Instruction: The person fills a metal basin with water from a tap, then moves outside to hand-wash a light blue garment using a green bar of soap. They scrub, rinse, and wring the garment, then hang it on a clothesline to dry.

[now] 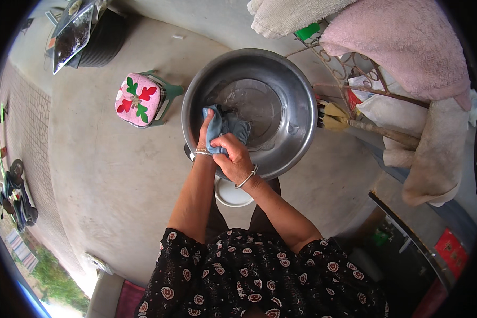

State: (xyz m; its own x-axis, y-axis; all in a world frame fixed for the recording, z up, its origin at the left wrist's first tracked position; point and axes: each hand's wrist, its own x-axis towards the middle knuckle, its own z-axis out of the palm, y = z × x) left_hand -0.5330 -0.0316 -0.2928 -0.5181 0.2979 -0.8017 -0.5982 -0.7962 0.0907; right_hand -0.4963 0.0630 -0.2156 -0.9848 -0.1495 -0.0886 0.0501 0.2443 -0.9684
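Observation:
Before me stands a wide metal basin (298, 99) with shallow water in its bottom. Over its near left side, both my hands grip a wet blue cloth (218, 123). My left hand (204, 137) has the cloth against its palm, thumb pointing up, with the other fingers mostly hidden. My right hand (235, 157) pinches the cloth's near end between bent fingers. Part of the cloth hangs towards the water; whether it touches is hard to tell. Each wrist wears a bracelet.
A stool with a pink patterned cushion (137, 99) is left of the basin. A white round container (233, 192) sits below its near rim. On the right, towels (397, 43) hang over a metal rack (342, 67) beside a wooden handle (385, 133). A black tub (103, 39) stands far left.

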